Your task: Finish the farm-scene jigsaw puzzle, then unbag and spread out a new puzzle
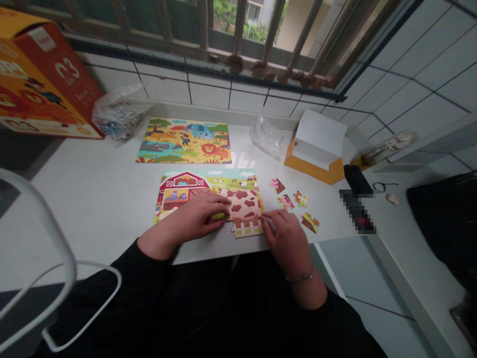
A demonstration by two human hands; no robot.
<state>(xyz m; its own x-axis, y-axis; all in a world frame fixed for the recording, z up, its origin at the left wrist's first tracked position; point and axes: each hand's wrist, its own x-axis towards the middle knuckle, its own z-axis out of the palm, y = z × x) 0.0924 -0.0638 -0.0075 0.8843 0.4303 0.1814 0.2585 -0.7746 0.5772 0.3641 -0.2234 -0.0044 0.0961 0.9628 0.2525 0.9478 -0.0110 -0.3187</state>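
Note:
My left hand (192,219) lies over the lower middle of a farm jigsaw puzzle (184,188) showing a red barn and a brown-spotted cow. A yellow-green puzzle piece (218,216) shows between its thumb and fingers. My right hand (285,238) is at the puzzle's lower right, its fingertips against a white-fence puzzle piece (246,227). Several loose puzzle pieces (285,201) lie to the right of that hand. An assembled safari jigsaw puzzle (183,141) lies farther back on the white table (100,199).
A large orange puzzle box (44,79) and a plastic bag of pieces (119,113) stand at back left. A clear plastic bag (267,136), a white-and-yellow box (315,146) and black objects stand at right. A white chair frame (44,258) curves at lower left.

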